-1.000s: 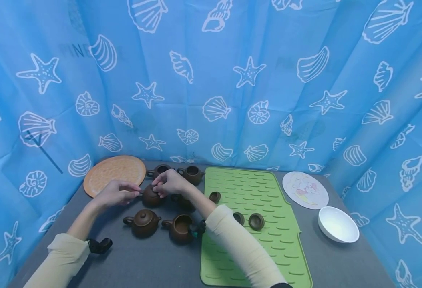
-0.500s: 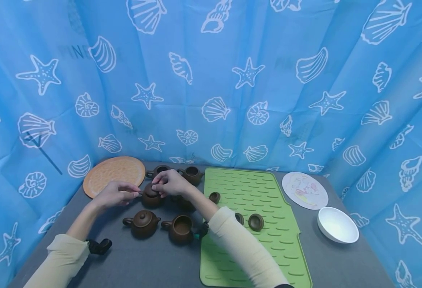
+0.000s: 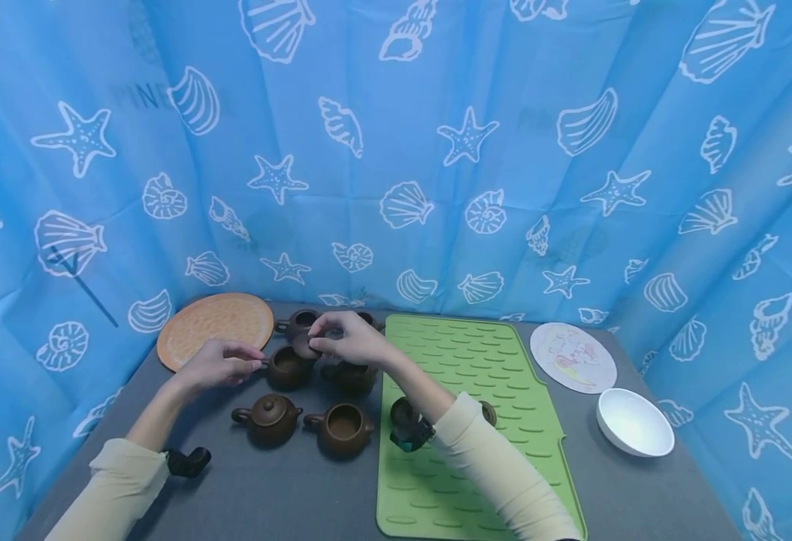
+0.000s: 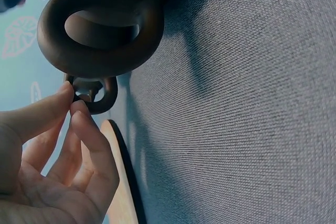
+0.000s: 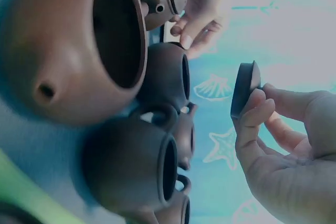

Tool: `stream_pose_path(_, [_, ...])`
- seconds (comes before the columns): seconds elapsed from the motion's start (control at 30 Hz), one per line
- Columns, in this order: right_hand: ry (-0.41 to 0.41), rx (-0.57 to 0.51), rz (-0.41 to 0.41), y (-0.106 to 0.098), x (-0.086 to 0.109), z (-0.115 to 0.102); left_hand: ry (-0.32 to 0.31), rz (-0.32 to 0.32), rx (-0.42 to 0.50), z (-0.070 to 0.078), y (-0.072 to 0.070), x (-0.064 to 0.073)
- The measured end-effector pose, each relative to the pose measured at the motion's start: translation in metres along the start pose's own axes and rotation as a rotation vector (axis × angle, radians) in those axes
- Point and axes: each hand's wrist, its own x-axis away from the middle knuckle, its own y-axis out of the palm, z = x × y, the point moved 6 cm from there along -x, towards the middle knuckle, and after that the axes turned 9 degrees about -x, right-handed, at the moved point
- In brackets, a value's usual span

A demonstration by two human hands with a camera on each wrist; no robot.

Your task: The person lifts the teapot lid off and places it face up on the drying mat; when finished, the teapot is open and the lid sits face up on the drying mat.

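Head view: the brown lid is raised off the table, pinched between the thumb and curled fingers of my right hand. The finger gap is narrow, closed onto the lid's upper side; the grip hides most of that side.

Controlling relation: the lid is above and to the right of the mouth of the open teapot, clear of its rim. The lid is round, with no long axis in plan; in the right wrist view it lies roughly parallel to the pot mouths. The teapot's handle points to my left. My left hand is nearer that handle and pinches it between thumb and fingertip, with the remaining fingers loosely bent. My right hand alone has the lid.

Adjacent items: a lidded teapot and a second open teapot stand nearer to me; a dark pot stands to the right. The orange board is at the left rear, the green mat to the right.

Markings: the blue curtain carries faint lettering at upper left, of which "IN" is legible; the rest is too faint. I can read no brand or label on the teapots.
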Motion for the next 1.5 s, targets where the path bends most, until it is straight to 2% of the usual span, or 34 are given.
stream_pose_path(0.2, [-0.028,0.002,0.013,-0.021,0.022,-0.001,0.005,-0.003,-0.001,0.001,0.000,0.001])
stream_pose_path(0.43, [-0.022,-0.027,0.008,-0.045,0.053,0.004,0.009,-0.005,0.006,0.001,0.000,0.003])
stream_pose_path(0.7, [0.084,-0.144,-0.011,-0.073,0.092,0.025,0.003,-0.008,0.005,0.000,0.000,0.002])
stream_pose_path(0.83, [0.125,-0.207,0.007,-0.086,0.108,0.036,0.008,-0.011,0.010,0.000,0.001,0.002])
stream_pose_path(1.07, [0.094,-0.152,0.054,-0.106,0.123,0.054,0.013,-0.009,0.014,0.002,0.001,0.002])
stream_pose_path(1.5, [0.193,-0.137,0.063,-0.129,0.146,0.085,0.028,-0.006,0.015,0.000,0.001,0.002])
